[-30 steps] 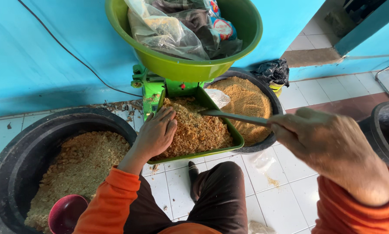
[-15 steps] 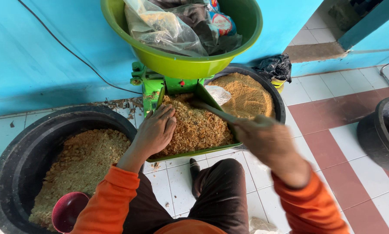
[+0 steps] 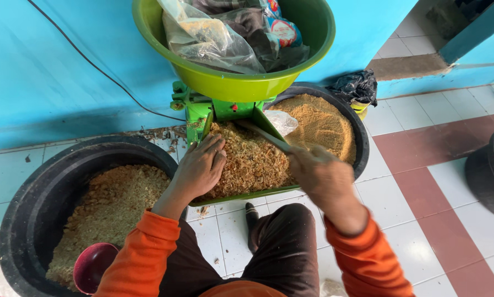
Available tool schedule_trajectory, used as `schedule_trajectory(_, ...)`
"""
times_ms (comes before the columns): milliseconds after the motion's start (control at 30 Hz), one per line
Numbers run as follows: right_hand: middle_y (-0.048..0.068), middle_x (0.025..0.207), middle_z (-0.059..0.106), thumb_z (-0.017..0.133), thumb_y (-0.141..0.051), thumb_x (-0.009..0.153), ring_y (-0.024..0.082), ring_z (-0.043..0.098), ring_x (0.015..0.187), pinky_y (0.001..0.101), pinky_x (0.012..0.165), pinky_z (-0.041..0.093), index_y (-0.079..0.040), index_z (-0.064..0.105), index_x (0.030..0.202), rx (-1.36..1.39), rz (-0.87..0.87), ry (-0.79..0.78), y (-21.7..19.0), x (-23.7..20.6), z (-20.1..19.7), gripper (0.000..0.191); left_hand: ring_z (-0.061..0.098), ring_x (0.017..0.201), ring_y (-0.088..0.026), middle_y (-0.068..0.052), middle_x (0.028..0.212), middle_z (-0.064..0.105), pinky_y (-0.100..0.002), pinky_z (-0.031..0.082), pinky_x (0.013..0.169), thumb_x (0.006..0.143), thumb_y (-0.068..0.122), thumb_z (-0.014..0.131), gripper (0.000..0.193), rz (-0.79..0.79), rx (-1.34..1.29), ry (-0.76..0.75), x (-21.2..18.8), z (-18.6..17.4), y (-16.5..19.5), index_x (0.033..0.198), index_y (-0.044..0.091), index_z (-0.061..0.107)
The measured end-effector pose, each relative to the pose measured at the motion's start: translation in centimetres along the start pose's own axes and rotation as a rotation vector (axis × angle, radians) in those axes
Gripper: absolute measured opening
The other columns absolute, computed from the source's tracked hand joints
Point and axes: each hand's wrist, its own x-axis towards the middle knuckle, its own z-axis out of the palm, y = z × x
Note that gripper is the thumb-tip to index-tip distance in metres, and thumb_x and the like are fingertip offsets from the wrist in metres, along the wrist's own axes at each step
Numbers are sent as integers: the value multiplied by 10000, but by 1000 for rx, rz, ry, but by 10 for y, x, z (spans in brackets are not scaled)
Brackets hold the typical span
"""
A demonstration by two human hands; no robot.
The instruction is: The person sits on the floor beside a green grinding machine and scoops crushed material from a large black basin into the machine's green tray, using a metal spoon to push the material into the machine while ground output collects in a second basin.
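Observation:
My left hand rests flat on a heap of coarse brown crumbs in the green feed tray of a green grinding machine. Its fingers are spread and point toward the machine's throat. My right hand grips a thin grey stick that reaches across the crumbs toward the machine. A big green bowl sits on top of the machine and holds plastic bags.
A black tub at the left holds crumbs and a maroon scoop. A second black tub behind the tray holds finer golden meal. Another dark tub stands at the right edge. A blue wall and black cable lie behind.
My right hand has pulled in from the right and lower, moving the stick's tip toward the machine's throat. The left hand has stayed on the crumbs.

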Motion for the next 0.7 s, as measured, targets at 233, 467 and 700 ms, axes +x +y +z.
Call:
schedule_trajectory(233, 41, 637, 592, 658, -271, 991, 175, 553, 404, 349, 356, 460, -133, 767, 1104, 61, -23, -196, 6, 3, 2, 209, 456, 1444, -359, -170, 1531, 522, -574, 348, 1161, 1052, 253, 419, 422, -17, -20, -6, -1, 3, -1, 1341, 4, 598)
schedule_trajectory(467, 56, 706, 680, 703, -238, 959, 175, 591, 474, 346, 393, 462, -122, 766, 1019, 90, -39, 58, 4, 7, 8, 145, 440, 1411, -380, -195, 1515, 499, -589, 324, 1137, 1054, 280, 411, 490, -83, -120, 17, 4, 3, -1, 1410, -25, 554)
schedule_trajectory(700, 70, 730, 703, 846, -242, 886, 162, 672, 580, 296, 505, 517, -25, 653, 909, 422, 162, 39, 27, 14, -77, 291, 480, 1389, -389, -215, 1473, 544, -608, 390, 1104, 1059, 243, 464, 426, -38, -135, 64, 0, 6, -1, 1356, -36, 591)
